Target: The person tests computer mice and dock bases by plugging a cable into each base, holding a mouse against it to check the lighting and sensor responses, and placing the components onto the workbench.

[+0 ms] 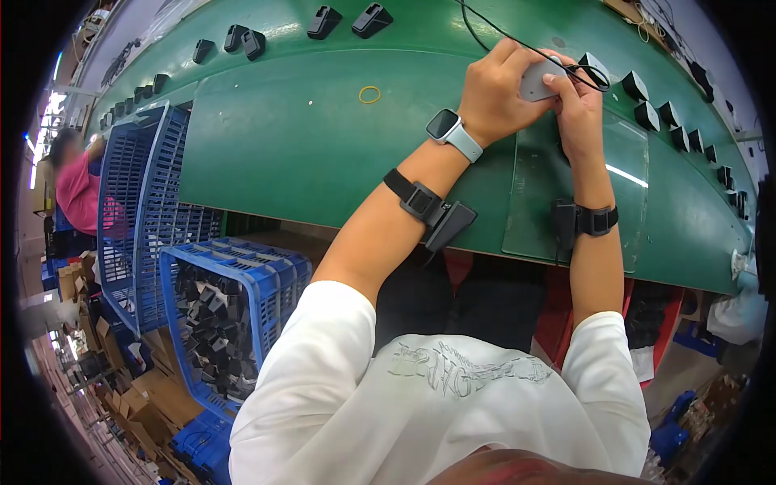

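A small grey rounded device [537,83] is held between both hands over the far right part of the green table. My left hand [501,90] has its fingers closed round the left side of it. On the right side, my right hand [579,109] grips it too, with the thumb pressed on its face. A thin black cable [517,40] runs across the top of the hands and loops beside the right fingers. Whether the cable joins the device is hidden by the fingers. A black-and-white unit [593,68] stands just behind the right hand.
Black units [372,21] stand along the far edge of the green table [323,145], and several black-and-white ones [647,115] line its right side. A yellow rubber band [369,94] lies on it. A blue crate [279,275] of black parts is at left; a person in pink [81,190] sits beyond.
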`<state>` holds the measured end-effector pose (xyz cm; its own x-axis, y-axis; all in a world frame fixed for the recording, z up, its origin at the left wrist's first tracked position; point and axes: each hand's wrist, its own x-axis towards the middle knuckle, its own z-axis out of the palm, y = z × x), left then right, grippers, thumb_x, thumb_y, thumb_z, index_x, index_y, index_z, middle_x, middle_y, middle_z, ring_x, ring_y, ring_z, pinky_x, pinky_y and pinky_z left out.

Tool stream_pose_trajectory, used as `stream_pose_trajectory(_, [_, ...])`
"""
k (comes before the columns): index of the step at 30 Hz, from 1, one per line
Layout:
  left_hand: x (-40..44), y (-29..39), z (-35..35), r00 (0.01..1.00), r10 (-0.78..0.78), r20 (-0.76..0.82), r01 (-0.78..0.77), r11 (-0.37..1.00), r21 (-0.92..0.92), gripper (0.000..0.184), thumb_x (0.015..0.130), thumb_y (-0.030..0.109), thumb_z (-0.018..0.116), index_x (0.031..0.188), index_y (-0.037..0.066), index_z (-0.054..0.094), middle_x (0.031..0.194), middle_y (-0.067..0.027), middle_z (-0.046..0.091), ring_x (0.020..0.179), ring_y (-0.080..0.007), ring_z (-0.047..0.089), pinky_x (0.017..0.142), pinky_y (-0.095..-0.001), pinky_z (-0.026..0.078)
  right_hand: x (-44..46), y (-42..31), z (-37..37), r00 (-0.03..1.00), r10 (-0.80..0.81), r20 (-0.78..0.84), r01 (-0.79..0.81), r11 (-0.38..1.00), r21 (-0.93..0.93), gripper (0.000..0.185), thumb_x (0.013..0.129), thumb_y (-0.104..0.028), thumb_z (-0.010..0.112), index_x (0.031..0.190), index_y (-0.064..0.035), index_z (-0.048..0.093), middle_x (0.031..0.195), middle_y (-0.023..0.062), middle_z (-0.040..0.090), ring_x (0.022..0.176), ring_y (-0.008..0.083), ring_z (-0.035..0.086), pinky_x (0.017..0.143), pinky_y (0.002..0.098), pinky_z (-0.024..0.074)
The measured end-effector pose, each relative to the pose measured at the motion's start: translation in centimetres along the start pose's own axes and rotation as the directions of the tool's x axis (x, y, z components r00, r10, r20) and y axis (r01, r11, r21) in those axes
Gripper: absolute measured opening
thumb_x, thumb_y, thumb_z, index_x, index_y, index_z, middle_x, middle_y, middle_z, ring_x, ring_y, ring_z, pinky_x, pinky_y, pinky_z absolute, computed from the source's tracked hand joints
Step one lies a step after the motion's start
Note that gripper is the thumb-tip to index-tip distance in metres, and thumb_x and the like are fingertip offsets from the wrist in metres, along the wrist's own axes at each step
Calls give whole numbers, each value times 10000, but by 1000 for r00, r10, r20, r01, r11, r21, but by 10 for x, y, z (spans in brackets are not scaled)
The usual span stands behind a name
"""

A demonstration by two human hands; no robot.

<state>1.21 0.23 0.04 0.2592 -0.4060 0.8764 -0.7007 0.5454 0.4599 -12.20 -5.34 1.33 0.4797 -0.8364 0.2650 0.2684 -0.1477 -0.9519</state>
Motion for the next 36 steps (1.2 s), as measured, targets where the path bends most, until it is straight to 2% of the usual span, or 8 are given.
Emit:
stream_pose_trajectory(16, [-2, -2, 4, 1000, 22, 9, -22, 999, -28, 430, 647, 171, 874, 1025, 111, 679, 950, -76, 651, 800, -304, 683, 632, -389, 574, 0, -2, -5, 1000, 12, 15, -11, 998, -67, 323, 910, -23, 615, 1228, 16, 659, 1114, 65, 695, 975, 115, 642, 850, 241, 511])
stream_pose_trajectory(21, [-2, -11, 8, 993, -103, 65, 110, 986, -126, 446, 724, 172, 845, 1128, 56, 698, 994, -127, 659, 865, -279, 677, 772, -314, 557, 2, -6, -7, 999, -39, 6, 39, 995, -91, 282, 966, -85, 628, 1229, 14, 657, 1100, 51, 693, 963, 99, 635, 843, 235, 508])
stream_pose_trajectory(23, [0, -1, 0, 800, -491, 344, 600, 638, -484, 278, 916, 167, 738, 1135, 4, 686, 1027, -52, 690, 852, -140, 639, 763, -277, 522, 4, -11, -7, 994, -112, -2, 112, 990, -87, 259, 998, -126, 633, 1220, 4, 664, 1090, 38, 689, 939, 85, 625, 824, 227, 502])
stream_pose_trajectory(25, [3, -12, -8, 632, -540, 556, 775, 421, -471, 250, 937, 168, 726, 1117, 2, 674, 997, -10, 675, 857, -114, 628, 749, -273, 527, 4, -13, -11, 978, -209, -27, 194, 942, -275, 184, 985, -112, 660, 1129, -5, 700, 950, 0, 679, 867, 67, 608, 798, 215, 490])
stream_pose_trajectory(29, [-2, -17, -5, 491, -533, 690, 865, 203, -459, 297, 922, 176, 747, 1145, 13, 639, 990, -2, 665, 871, -106, 635, 743, -263, 529, 3, -15, -16, 996, -88, 5, 86, 957, -276, 147, 986, -138, 663, 1024, 0, 697, 851, -17, 664, 794, 52, 586, 712, 214, 462])
stream_pose_trajectory(31, [2, -4, -1, 725, -467, 506, 678, 610, -409, 432, 869, 185, 801, 1214, 32, 590, 997, -35, 678, 884, -136, 649, 754, -284, 538, 5, -8, -18, 991, -132, -38, 108, 921, -373, 163, 992, -153, 657, 1014, 3, 694, 831, -9, 664, 747, 57, 577, 684, 220, 464])
stream_pose_trajectory(32, [1, 4, -3, 891, -267, 367, 346, 924, -166, 561, 802, 192, 853, 1257, 46, 559, 1034, -96, 693, 899, -230, 687, 784, -338, 558, 4, -5, -20, 989, -137, -49, 110, 922, -371, 163, 992, -153, 657, 1014, 3, 694, 831, -9, 664, 747, 57, 577, 684, 220, 464])
stream_pose_trajectory(36, [-2, 0, -1, 913, -129, 388, 148, 989, -20, 566, 795, 215, 849, 1248, 37, 562, 1125, -182, 667, 976, -375, 681, 829, -413, 564, 7, -1, -15, 970, -163, -180, 94, 936, -340, 184, 998, -178, 655, 979, 3, 687, 823, -1, 657, 708, 50, 557, 650, 225, 463])
